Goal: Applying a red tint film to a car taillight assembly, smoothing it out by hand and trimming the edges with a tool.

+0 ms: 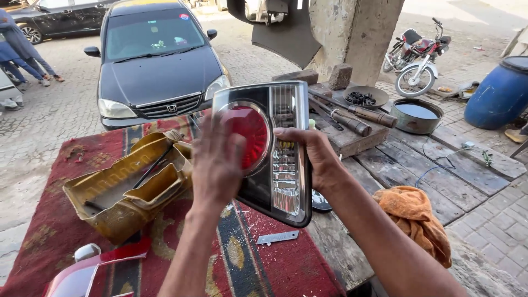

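I hold a car tail light [275, 148] up in front of me, a black housing with a round red lens and a clear chrome strip. My right hand [313, 157] grips its right edge, thumb over the clear strip. The blurred back of my left hand [217, 165] lies over the left part of the red lens, fingers spread. Below it lie a red patterned rug [55, 220] and a yellowish plastic housing [129, 187].
A small metal blade [278, 237] lies on the rug. An orange cloth [418, 217], hammers [357, 118], and two metal bowls [416, 114] sit on the wooden bench. A black car [157, 60], a motorbike [419, 58], a blue drum [500, 93] and a concrete pillar [357, 33] stand beyond.
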